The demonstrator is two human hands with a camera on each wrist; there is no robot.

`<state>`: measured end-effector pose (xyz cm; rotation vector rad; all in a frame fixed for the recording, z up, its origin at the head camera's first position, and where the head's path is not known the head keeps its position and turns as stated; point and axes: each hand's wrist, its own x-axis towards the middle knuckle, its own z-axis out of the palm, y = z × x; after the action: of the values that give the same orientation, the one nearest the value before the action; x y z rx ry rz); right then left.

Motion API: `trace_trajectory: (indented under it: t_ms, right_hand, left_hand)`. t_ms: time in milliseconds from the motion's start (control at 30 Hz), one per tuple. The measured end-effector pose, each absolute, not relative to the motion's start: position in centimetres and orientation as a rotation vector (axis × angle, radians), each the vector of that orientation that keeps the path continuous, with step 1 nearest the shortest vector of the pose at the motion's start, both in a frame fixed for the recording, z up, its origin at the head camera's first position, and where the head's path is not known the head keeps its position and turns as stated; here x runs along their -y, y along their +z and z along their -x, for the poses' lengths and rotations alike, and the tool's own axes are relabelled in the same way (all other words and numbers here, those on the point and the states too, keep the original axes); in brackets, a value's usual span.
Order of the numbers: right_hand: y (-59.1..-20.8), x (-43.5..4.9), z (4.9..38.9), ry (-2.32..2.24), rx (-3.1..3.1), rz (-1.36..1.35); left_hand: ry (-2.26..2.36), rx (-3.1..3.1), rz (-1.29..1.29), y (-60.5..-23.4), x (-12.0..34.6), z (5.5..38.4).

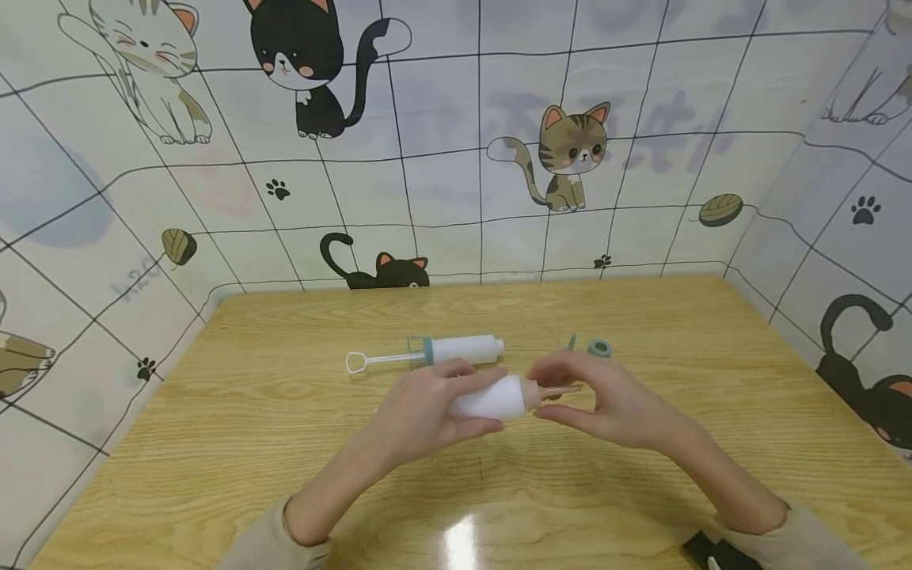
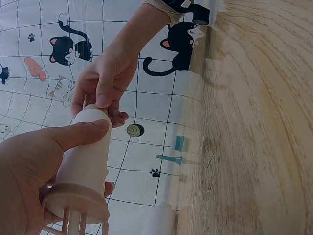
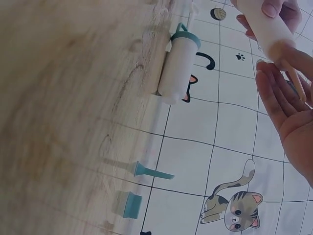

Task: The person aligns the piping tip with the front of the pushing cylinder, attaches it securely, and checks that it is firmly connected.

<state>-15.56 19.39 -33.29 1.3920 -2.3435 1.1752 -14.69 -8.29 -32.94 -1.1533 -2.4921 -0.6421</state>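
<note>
My left hand (image 1: 435, 408) grips the white barrel of an icing syringe (image 1: 499, 398), thumb along its side. The syringe has a beige-pink collar and a slim nozzle (image 1: 560, 391) pointing right. In the left wrist view, its beige rear flange (image 2: 78, 198) shows below the hand. My right hand (image 1: 613, 400) pinches the front collar (image 3: 281, 50) between thumb and fingers, and the nozzle sticks out past them. Behind the hands lies a second syringe (image 1: 463, 349) with a teal flange and a white pull handle. The far fingers of both hands are partly hidden.
A teal ring (image 1: 600, 348) and a teal nozzle (image 3: 151, 171) stand on the wooden table (image 1: 285, 427) behind my right hand. A black object (image 1: 720, 552) is near the right sleeve. Cat-print sheeting (image 1: 442, 190) encloses the back and sides.
</note>
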Motion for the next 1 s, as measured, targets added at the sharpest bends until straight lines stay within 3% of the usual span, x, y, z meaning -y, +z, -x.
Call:
trace_trajectory:
  t_ms: [1000]
  right_hand:
    - [-33.54, -19.29, 15.47, 1.245, 2.378, -1.343]
  left_hand:
    - [-0.624, 2.493, 1.158, -33.14, 8.12, 14.55]
